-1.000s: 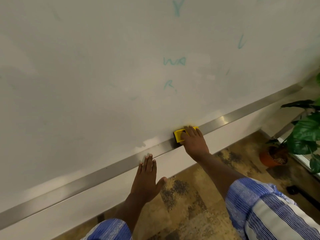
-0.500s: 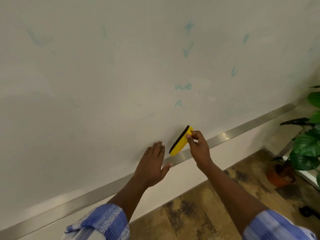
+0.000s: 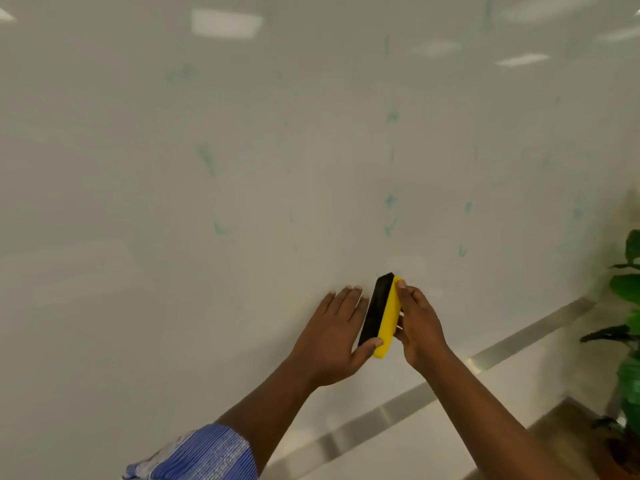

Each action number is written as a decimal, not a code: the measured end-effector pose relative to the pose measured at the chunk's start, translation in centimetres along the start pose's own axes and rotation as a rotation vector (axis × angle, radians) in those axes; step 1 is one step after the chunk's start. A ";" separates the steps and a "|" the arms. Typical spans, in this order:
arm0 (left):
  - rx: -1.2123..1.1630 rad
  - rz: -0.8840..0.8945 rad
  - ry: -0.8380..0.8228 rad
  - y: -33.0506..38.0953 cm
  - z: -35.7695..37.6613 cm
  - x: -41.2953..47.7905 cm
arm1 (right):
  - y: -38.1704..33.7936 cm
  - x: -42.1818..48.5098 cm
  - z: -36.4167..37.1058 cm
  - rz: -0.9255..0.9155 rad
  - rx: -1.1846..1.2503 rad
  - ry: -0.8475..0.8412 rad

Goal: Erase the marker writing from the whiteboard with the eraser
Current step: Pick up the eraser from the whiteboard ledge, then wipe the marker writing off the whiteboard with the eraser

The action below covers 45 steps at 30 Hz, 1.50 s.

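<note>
A yellow eraser (image 3: pixel 388 320) with a black felt face stands almost upright in front of the whiteboard (image 3: pixel 242 202), felt side turned left. My right hand (image 3: pixel 417 327) grips its yellow back. My left hand (image 3: pixel 334 337) lies flat against the board beside it, fingers spread, with the thumb touching the eraser's lower end. Faint teal marker marks (image 3: pixel 390 216) run up the board above the eraser, and others (image 3: pixel 207 161) sit further left.
A metal ledge (image 3: pixel 415 400) runs diagonally along the board's lower edge. A green potted plant (image 3: pixel 628 341) stands at the right edge, over patterned floor. Ceiling lights reflect in the board's top.
My right hand lifted the eraser off the ledge and up in front of the board. My left hand rose with it and its thumb now touches the eraser. The view tilted up.
</note>
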<state>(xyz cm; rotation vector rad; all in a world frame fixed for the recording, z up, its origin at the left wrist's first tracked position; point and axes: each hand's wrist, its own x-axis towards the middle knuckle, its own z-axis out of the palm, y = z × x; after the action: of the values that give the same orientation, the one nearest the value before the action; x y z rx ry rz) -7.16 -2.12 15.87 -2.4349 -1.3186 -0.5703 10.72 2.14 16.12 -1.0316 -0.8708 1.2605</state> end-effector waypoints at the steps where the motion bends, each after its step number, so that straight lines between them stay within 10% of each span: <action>1: 0.019 0.017 0.025 -0.3 -1.6 0.5 | -1.1 -0.2 0.8 0.010 0.045 0.009; 11: 0.228 0.121 0.208 -1.2 -12.8 7.0 | -11.6 1.0 6.1 -0.026 0.349 -0.100; 34: 0.814 -0.132 0.559 -12.1 -38.5 10.0 | -34.5 1.4 19.0 -1.042 -0.178 0.147; 45: 0.900 -0.180 0.572 -20.9 -47.4 5.9 | -32.1 0.3 29.1 -1.249 -0.442 0.451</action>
<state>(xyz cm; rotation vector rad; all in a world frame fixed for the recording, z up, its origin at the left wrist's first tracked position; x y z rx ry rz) -31.12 -8.17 61.75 -1.3140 -1.1801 -0.5056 -6.26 5.84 55.80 -0.7841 -1.1513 -0.2152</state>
